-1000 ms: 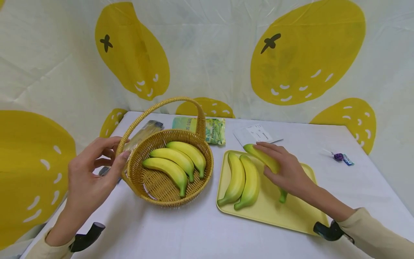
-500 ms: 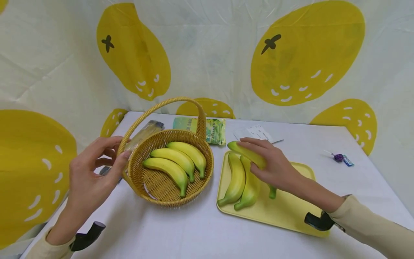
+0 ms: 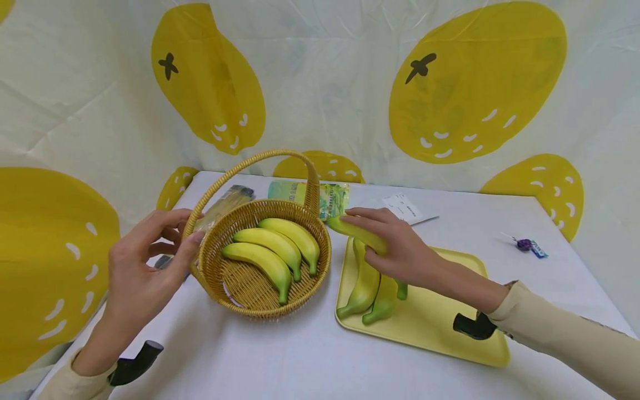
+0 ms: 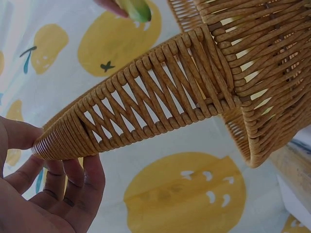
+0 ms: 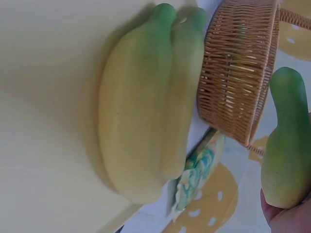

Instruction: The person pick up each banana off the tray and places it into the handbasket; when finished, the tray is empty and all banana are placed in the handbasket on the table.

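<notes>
Right hand (image 3: pixel 400 244) moved banana (image 3: pixel 362 235) left, above tray (image 3: pixel 450 325); tip near basket (image 3: pixel 262 311) rim.

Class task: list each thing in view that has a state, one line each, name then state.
Wicker basket: partly filled, handle up
Basket bananas: three, whole, side by side
Tray: lying flat
Tray bananas: two, whole, side by side
Held banana: raised, partly hidden
Left hand: gripping the handle
Right hand: gripping the held banana
Green packet: lying flat; sealing unclear
Purple lollipop: lying down
</notes>
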`<action>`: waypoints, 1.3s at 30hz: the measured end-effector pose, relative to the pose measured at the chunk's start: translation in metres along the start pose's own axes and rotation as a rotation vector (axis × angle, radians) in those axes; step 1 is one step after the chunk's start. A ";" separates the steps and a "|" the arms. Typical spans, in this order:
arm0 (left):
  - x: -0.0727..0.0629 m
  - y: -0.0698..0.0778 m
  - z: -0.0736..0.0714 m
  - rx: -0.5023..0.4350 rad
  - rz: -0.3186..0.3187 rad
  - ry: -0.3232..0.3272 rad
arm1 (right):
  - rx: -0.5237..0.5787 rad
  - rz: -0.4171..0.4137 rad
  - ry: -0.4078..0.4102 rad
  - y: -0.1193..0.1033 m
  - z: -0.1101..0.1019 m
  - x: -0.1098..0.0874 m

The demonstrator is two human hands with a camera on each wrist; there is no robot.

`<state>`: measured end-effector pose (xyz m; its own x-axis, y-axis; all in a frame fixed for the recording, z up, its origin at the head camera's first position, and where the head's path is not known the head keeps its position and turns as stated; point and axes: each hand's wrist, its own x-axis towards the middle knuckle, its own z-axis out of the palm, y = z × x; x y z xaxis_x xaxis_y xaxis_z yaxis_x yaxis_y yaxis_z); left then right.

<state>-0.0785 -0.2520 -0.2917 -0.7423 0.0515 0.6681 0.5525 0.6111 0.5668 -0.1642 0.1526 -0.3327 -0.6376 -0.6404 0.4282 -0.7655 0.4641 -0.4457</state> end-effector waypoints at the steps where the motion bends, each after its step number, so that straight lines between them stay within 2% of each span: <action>1: 0.000 0.000 0.000 0.001 -0.003 -0.001 | 0.003 -0.005 -0.006 -0.001 0.001 0.003; 8: 0.000 0.002 0.002 0.005 0.004 0.019 | 0.003 -0.090 -0.029 -0.006 0.010 0.022; 15: 0.000 0.001 0.000 0.007 -0.011 -0.005 | -0.017 -0.200 -0.054 -0.013 0.014 0.045; 25: 0.000 0.002 0.000 0.002 -0.007 -0.004 | -0.035 -0.163 -0.188 -0.026 0.034 0.075; 39: 0.000 0.001 0.000 -0.008 0.013 -0.003 | -0.066 -0.209 -0.313 -0.043 0.073 0.112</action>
<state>-0.0784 -0.2515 -0.2910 -0.7361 0.0617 0.6740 0.5650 0.6044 0.5617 -0.1961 0.0157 -0.3231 -0.4177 -0.8766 0.2390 -0.8865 0.3356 -0.3187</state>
